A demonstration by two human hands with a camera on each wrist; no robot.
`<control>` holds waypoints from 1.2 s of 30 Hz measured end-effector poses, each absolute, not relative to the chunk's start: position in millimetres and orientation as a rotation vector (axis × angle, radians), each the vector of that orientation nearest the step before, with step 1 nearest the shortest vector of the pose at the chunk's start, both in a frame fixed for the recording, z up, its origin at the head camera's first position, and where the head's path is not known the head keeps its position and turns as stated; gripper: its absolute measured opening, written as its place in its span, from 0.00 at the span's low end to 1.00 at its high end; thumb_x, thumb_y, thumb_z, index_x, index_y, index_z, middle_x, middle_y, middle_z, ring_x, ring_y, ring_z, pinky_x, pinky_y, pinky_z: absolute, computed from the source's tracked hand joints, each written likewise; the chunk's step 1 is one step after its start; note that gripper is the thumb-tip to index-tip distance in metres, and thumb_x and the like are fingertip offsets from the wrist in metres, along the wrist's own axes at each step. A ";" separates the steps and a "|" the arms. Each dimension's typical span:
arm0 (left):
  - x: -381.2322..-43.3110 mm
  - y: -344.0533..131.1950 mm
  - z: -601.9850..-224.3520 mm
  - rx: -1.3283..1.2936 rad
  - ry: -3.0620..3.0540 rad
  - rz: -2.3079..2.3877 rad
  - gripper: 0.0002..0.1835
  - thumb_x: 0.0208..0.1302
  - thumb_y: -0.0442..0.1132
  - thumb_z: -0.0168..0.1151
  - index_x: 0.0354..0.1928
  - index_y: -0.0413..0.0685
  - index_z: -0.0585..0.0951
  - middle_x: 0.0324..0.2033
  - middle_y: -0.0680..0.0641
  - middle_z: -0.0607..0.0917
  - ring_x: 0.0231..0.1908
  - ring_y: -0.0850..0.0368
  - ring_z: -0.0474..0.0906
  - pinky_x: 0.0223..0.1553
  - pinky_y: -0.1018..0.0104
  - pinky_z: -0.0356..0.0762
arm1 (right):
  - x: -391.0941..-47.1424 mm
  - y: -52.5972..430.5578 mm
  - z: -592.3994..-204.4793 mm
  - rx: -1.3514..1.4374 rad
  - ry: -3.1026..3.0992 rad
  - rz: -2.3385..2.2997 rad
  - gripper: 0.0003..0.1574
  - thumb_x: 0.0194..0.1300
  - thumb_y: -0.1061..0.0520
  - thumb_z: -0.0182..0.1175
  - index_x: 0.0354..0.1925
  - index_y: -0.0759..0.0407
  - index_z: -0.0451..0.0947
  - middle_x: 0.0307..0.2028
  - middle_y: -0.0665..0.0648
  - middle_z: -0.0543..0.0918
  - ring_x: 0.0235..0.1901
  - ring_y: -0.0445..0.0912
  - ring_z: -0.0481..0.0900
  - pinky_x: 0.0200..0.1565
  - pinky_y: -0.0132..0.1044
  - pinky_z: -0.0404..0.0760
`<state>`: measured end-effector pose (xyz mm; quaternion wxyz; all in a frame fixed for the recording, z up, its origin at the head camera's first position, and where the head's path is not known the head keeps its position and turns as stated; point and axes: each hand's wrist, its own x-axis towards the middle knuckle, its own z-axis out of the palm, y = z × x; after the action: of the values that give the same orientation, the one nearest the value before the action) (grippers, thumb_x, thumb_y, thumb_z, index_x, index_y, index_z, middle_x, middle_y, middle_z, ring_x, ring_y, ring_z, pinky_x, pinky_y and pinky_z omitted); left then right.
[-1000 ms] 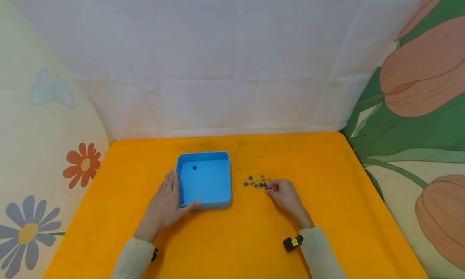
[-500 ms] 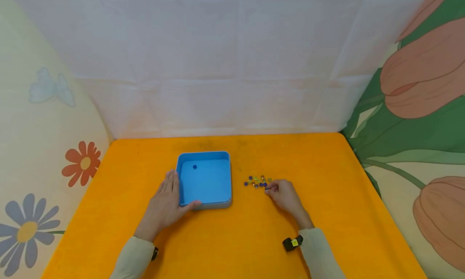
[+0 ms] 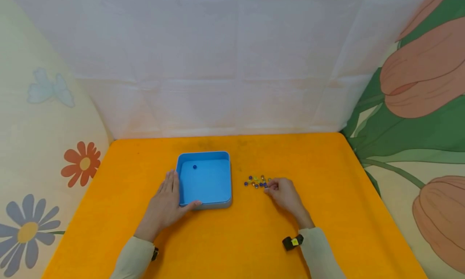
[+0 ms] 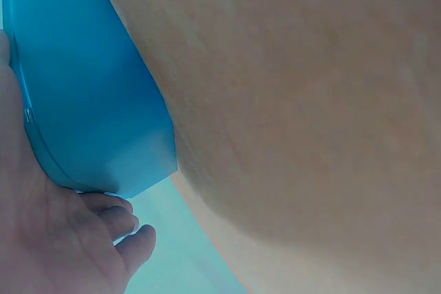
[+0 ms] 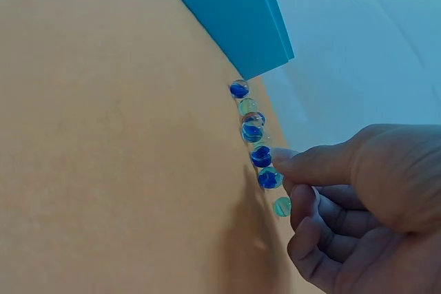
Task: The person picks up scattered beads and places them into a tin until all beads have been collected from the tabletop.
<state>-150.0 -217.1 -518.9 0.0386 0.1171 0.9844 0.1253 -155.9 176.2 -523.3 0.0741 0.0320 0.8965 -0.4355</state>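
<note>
- The loose glass marbles (image 3: 261, 184) lie on the orange table (image 3: 232, 242) just right of centre in the head view, immediately left of the right hand's fingertips.
- The right hand (image 3: 285, 194) is nearer to them than the left; its thumb and fingers are curled close together at the cluster's right edge. I cannot tell whether a marble is pinched.
- Being round, the marbles have no long axis; the cluster spreads mostly left to right.
- The blue box (image 3: 207, 186) sits left of the cluster, apart from it, with one dark blue marble (image 3: 194, 166) in its upper left part.
- The left hand (image 3: 165, 202) lies with straight fingers along the box's left side, thumb spread at the near rim.
- No brand, label or writing is readable, including on the black wrist device (image 3: 290, 243).
</note>
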 end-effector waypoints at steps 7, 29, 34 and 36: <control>-150.2 -217.3 -518.7 0.358 3.014 0.386 0.73 0.60 0.84 0.53 0.82 0.27 0.43 0.83 0.27 0.46 0.82 0.28 0.46 0.80 0.34 0.54 | -157.3 173.7 -518.8 0.089 2.690 -1.309 0.09 0.71 0.58 0.69 0.45 0.63 0.88 0.39 0.58 0.89 0.32 0.43 0.81 0.36 0.36 0.82; -148.4 -215.3 -514.9 0.351 3.009 0.360 0.73 0.60 0.85 0.51 0.82 0.28 0.42 0.83 0.27 0.46 0.82 0.28 0.46 0.80 0.34 0.54 | -165.9 155.2 -496.7 -0.012 2.703 -1.290 0.06 0.69 0.57 0.71 0.42 0.59 0.89 0.36 0.54 0.89 0.34 0.42 0.84 0.38 0.38 0.85; -147.8 -215.0 -514.4 0.353 3.020 0.354 0.73 0.61 0.84 0.52 0.82 0.27 0.43 0.82 0.27 0.47 0.82 0.27 0.47 0.79 0.34 0.56 | -167.3 149.5 -489.8 -0.009 2.686 -1.312 0.06 0.69 0.56 0.71 0.41 0.58 0.89 0.36 0.54 0.89 0.33 0.43 0.83 0.38 0.37 0.84; -147.7 -215.0 -515.0 0.354 3.022 0.354 0.73 0.61 0.84 0.53 0.82 0.27 0.43 0.82 0.27 0.47 0.82 0.27 0.47 0.79 0.34 0.56 | -167.7 147.3 -488.3 -0.017 2.688 -1.316 0.06 0.69 0.56 0.71 0.41 0.58 0.89 0.36 0.54 0.89 0.33 0.43 0.83 0.38 0.37 0.84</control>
<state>-147.7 -215.0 -515.0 0.0394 0.1154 0.9858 0.1156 -167.7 147.3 -488.3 0.0744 -0.0055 0.8956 -0.4386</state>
